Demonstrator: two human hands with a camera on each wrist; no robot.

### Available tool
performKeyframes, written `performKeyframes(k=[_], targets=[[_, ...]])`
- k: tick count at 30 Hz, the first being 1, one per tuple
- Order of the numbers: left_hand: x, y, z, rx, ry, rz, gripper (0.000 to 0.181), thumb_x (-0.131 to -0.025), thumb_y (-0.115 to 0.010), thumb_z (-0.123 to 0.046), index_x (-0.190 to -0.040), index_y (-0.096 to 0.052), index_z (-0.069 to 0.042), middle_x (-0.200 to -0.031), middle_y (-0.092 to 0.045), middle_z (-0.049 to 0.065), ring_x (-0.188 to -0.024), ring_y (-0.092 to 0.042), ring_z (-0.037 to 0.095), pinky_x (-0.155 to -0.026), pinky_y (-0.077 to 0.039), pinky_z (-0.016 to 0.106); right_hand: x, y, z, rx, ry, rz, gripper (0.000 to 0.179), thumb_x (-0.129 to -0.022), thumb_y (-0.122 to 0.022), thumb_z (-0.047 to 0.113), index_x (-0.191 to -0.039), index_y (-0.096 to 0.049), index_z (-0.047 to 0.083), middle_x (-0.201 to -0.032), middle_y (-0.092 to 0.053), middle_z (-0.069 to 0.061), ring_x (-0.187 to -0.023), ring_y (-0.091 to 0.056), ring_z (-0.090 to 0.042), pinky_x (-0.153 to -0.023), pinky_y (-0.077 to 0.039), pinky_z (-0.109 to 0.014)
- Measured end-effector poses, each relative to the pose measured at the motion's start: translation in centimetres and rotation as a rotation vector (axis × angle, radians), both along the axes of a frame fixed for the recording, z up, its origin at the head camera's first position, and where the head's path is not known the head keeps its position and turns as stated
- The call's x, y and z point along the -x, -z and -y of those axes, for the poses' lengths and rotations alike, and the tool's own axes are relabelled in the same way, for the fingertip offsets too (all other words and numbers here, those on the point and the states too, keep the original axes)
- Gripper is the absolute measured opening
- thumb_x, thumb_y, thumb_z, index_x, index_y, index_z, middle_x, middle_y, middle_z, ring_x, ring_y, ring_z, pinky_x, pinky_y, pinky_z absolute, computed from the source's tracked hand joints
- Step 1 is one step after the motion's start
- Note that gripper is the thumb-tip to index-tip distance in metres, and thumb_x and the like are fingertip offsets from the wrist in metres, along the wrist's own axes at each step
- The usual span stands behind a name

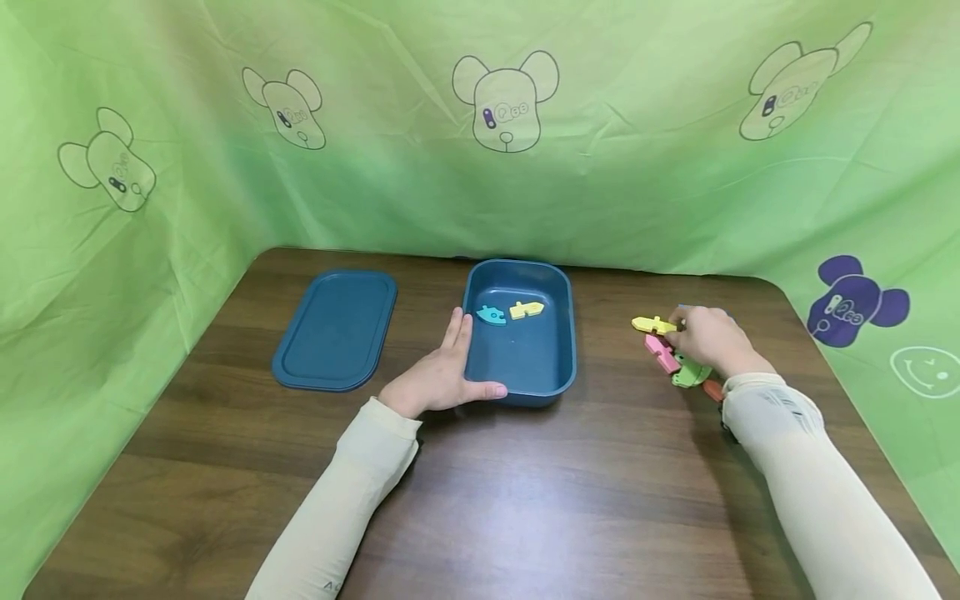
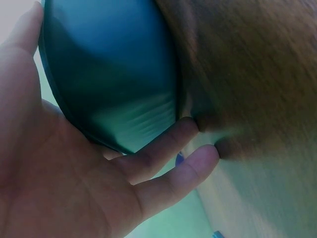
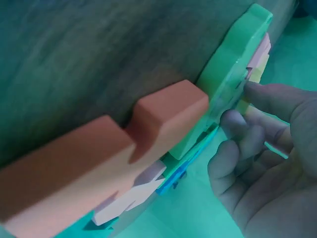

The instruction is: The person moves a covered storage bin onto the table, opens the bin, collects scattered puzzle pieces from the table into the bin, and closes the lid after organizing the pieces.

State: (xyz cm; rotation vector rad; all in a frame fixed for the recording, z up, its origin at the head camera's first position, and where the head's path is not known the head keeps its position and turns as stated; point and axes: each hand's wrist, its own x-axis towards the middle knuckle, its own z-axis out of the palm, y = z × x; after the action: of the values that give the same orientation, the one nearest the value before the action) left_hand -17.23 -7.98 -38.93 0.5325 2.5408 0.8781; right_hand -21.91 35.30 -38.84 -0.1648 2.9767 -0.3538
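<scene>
My left hand (image 1: 438, 375) rests against the left side and near corner of a deep blue box (image 1: 573, 350), its fingers straight and spread. In the left wrist view two fingertips reach down by the table beside the box wall (image 2: 119, 64). Inside the box lie a teal notched piece (image 1: 491, 315) and a yellow arrow-shaped piece (image 1: 527, 310). Over at the right, my right hand (image 1: 712, 333) pinches the end of another yellow notched piece (image 1: 651, 325) between thumb and finger. Close under that hand are a pink piece (image 1: 662, 354), a green piece (image 1: 690, 372) and an orange piece (image 3: 163, 114).
A flat blue lid (image 1: 337, 329) lies on the wooden table (image 1: 480, 517) left of the box. Part of a blue piece (image 1: 729, 314) shows behind my right hand. Green cloth (image 1: 510, 200) with printed mouse heads hangs around the table's back and sides.
</scene>
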Motion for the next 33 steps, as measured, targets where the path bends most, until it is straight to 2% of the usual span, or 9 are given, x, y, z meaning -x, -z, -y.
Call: performKeyframes(k=[7,17,25,30,33], targets=[[0.1,0.0,0.1,-0.010,-0.004,0.001,0.123,-0.086,-0.072,-0.062,-0.161,0.011,-0.012,-0.164,0.027,-0.003,-0.144,-0.033,0.038,-0.112,-0.034,0.045,0.2,-0.4,1.1,0.077,-0.056,-0.082,0.030,-0.096,-0.063,0.012,-0.116,-0.062,-0.010,-0.092,-0.068,-0.019,-0.082,-0.061,-0.034,-0.073,-0.046,-0.051],[0.0,0.1,0.0,-0.008,0.001,-0.002,0.124,-0.086,-0.072,-0.062,-0.161,0.011,-0.012,-0.164,0.027,-0.003,-0.143,-0.034,0.038,-0.112,-0.034,0.044,0.1,-1.5,3.1,0.106,-0.107,-0.161,0.025,-0.097,-0.065,0.012,-0.115,-0.064,-0.005,-0.083,-0.068,-0.008,-0.072,-0.060,-0.024,-0.068,-0.045,-0.042],[0.0,0.1,0.0,-0.008,-0.001,0.000,0.123,-0.086,-0.072,-0.062,-0.161,0.012,-0.012,-0.164,0.027,-0.003,-0.143,-0.035,0.039,-0.112,-0.034,0.044,0.1,-2.6,5.4,0.128,-0.170,-0.205,0.025,-0.097,-0.064,0.009,-0.118,-0.064,-0.004,-0.082,-0.067,-0.007,-0.059,-0.055,-0.016,-0.063,-0.045,-0.040],[0.0,0.2,0.0,-0.009,0.002,-0.007,0.123,-0.086,-0.072,-0.062,-0.161,0.011,-0.011,-0.165,0.025,0.000,-0.142,-0.036,0.040,-0.112,-0.034,0.045,0.2,-3.2,6.9,0.117,-0.228,-0.274,0.020,-0.095,-0.067,0.007,-0.112,-0.067,-0.003,-0.080,-0.068,-0.006,-0.065,-0.057,-0.019,-0.067,-0.046,-0.043],[0.0,0.1,0.0,-0.008,0.005,-0.013,0.124,-0.086,-0.072,-0.063,-0.161,0.011,-0.011,-0.166,0.023,0.003,-0.142,-0.036,0.040,-0.112,-0.035,0.045,0.2,-3.5,7.9,0.121,-0.247,-0.277,0.020,-0.094,-0.068,0.006,-0.112,-0.067,-0.003,-0.080,-0.068,-0.006,-0.068,-0.058,-0.021,-0.068,-0.046,-0.045]])
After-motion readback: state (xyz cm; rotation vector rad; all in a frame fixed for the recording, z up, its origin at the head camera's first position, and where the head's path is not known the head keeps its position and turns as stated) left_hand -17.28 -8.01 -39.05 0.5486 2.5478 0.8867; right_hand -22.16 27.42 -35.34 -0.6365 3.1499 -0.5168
